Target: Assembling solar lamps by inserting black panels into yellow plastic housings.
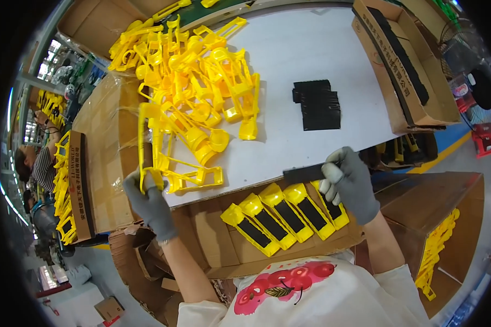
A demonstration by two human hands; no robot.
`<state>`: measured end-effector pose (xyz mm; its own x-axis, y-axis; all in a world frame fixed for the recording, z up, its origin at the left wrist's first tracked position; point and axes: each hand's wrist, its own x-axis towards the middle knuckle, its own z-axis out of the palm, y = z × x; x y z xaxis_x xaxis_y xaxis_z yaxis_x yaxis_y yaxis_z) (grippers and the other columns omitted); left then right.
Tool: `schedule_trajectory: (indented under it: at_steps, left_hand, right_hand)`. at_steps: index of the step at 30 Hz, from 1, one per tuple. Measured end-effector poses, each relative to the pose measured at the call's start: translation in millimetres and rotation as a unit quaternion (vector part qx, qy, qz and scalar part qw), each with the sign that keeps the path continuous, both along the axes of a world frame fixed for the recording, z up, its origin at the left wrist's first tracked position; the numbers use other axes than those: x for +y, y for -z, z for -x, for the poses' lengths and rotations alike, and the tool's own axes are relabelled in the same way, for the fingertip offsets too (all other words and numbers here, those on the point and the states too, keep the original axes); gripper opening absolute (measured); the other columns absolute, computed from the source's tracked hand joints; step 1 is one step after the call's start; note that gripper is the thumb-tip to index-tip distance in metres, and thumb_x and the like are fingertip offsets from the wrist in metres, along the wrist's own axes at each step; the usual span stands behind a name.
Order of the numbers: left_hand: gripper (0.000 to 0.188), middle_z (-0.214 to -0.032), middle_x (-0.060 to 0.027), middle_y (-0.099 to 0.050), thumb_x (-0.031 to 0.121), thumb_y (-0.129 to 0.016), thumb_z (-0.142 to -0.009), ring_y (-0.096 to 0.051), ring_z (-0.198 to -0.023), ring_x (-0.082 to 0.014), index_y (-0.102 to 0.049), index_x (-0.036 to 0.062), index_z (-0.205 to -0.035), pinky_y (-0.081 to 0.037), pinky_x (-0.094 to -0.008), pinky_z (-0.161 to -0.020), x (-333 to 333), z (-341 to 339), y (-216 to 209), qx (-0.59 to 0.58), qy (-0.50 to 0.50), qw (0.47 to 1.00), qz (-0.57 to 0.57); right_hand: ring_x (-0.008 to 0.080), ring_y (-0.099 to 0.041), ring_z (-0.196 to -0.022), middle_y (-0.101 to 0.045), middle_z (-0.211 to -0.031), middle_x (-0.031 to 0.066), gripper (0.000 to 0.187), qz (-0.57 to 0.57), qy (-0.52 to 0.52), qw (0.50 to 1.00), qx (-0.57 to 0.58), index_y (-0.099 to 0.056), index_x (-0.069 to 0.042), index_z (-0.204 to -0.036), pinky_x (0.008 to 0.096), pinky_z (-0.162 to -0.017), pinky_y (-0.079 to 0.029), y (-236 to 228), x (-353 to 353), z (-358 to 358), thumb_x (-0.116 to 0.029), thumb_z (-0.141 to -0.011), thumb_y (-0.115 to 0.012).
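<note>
1. Clamped between thumb and fingers of the gloved right hand (352, 185), right of centre in the frame, is one end of a black strip (301, 174); its free length reaches leftward from the fingertips, toward the middle of the frame.
2. Left hand (152, 206), also gloved, at centre left: fingers closed on the lower end of a yellow frame (142, 143), which rises from the grip toward the upper left, beside the heap.
3. Strip and yellow frame are well apart, one in each hand.
4. Heap of yellow frames (194, 82): upper left to upper centre, on the white tabletop (278, 49).
5. Stack of black strips (320, 111): right of upper centre, above the right hand in the frame.
6. Row of yellow frames with black inserts (275, 220): lower centre, inside a cardboard box (215, 231); the rightmost is partly hidden by the right hand.
7. Long carton (384, 62): upper right, with black material inside.
</note>
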<state>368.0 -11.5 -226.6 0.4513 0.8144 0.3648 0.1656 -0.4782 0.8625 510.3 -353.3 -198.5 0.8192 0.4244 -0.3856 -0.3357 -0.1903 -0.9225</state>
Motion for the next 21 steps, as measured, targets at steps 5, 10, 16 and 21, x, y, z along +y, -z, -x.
schedule_trajectory:
  at_steps: [5,10,16,21]
  left_hand:
    - [0.023,-0.099,-0.0079,-0.065,0.005,-0.059,-0.085,-0.061,-0.077,-0.0116,-0.061,-0.0004,-0.108,-0.051,-0.0231,-0.057,-93.5,15.1,-17.4,0.024,0.163,0.963,0.211]
    - [0.03,-0.091,-0.012,-0.064,0.009,-0.057,-0.088,-0.065,-0.071,-0.0188,-0.058,-0.004,-0.115,-0.053,-0.0261,-0.06,-146.6,15.3,-3.2,0.071,0.257,0.815,0.514]
    - [0.029,-0.092,-0.0128,-0.064,0.008,-0.057,-0.088,-0.066,-0.074,-0.0215,-0.058,-0.0044,-0.115,-0.055,-0.0274,-0.065,-150.7,13.3,-5.4,0.092,0.292,0.807,0.505]
    - [0.028,-0.094,-0.0138,-0.064,0.007,-0.058,-0.087,-0.067,-0.075,-0.0239,-0.059,-0.0058,-0.112,-0.057,-0.0303,-0.067,-152.8,12.2,-6.4,0.098,0.3,0.797,0.515]
  right_hand:
    - [0.0062,-0.057,-0.057,-0.062,-0.072,0.0047,0.02,-0.048,-0.047,0.997,0.032,-0.055,-0.001,-0.104,0.0182,-0.05,-0.044,-6.6,-13.1,23.9,-0.015,-0.09,-0.058]
    - [0.0061,-0.062,-0.066,-0.067,-0.082,0.0056,0.021,-0.008,-0.103,0.994,0.029,-0.057,-0.002,-0.108,0.0191,-0.057,-0.047,-14.9,-13.6,40.1,-0.015,-0.092,-0.058]
    - [0.0124,-0.066,-0.067,-0.068,-0.081,0.0092,0.02,0.052,-0.107,0.991,-0.067,-0.059,-0.002,-0.104,0.0257,-0.062,-0.051,-11.2,-10.7,44.7,-0.014,-0.089,-0.063]
    - [0.0247,-0.067,-0.069,-0.068,-0.081,0.0144,0.018,0.101,-0.123,0.975,-0.153,-0.06,-0.002,-0.099,0.0308,-0.062,-0.052,-0.8,-11.4,40.9,-0.015,-0.087,-0.065]
